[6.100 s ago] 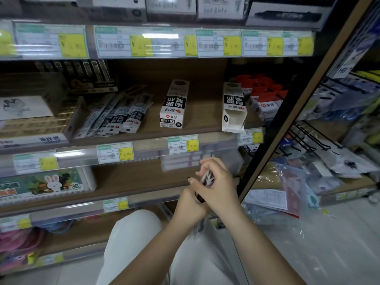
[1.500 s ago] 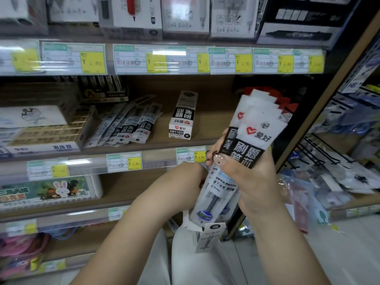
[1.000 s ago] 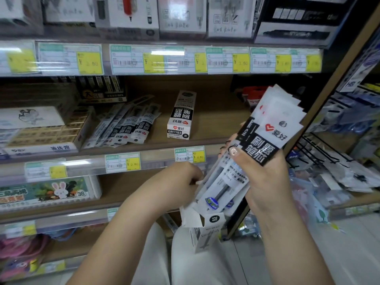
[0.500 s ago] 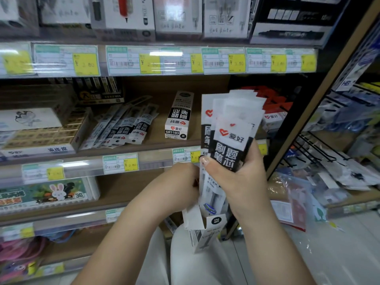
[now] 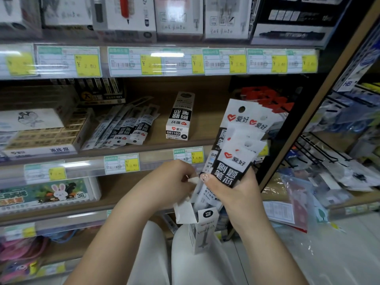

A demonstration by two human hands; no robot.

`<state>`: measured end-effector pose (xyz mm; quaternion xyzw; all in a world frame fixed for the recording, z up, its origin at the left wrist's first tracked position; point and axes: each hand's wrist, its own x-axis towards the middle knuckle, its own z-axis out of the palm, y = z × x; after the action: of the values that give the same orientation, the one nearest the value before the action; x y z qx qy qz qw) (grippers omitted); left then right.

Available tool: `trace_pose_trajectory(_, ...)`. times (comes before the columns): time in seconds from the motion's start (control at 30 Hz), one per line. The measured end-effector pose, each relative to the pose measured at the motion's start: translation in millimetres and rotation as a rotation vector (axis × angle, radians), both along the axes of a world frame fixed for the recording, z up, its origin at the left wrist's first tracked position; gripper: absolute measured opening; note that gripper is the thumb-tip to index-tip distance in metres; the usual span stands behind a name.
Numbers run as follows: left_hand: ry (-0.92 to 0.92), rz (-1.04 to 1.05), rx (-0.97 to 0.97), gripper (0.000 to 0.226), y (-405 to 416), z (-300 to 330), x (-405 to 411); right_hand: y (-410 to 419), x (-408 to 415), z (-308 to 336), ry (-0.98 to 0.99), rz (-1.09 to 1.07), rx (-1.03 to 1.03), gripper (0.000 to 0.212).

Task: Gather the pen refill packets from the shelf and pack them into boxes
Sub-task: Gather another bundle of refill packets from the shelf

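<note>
Glossy flat refill packets [image 5: 236, 153] fanned; open cardboard box [image 5: 202, 229], seemingly upright.

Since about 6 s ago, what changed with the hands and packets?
The right hand has come up from the lap gripping a fanned bunch of refill packets, their lower ends now entering the open box that was on the shelf. The left hand holds its flap. The closed GR1103 box and loose packets stayed.
</note>
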<state>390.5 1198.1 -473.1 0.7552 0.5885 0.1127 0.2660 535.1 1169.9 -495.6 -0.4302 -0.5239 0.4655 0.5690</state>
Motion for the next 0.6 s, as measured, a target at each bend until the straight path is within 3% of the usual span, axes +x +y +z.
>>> trace_pose_trajectory(0.13,-0.027,0.003,-0.017,0.016,1.3,-0.3,-2.7,-4.0,1.2,7.4,-0.045,0.076,-0.01,0.036)
trace_pose_trajectory(0.4,0.05,0.007,-0.023,0.021,1.7,3.3,2.8,2.0,-7.2,5.1,-0.2,-0.011,0.104,0.045)
trace_pose_trajectory(0.6,0.033,0.009,-0.012,0.022,2.9,1.2,5.0,5.7,-7.3,-4.2,-0.263,-0.083,0.059,0.046)
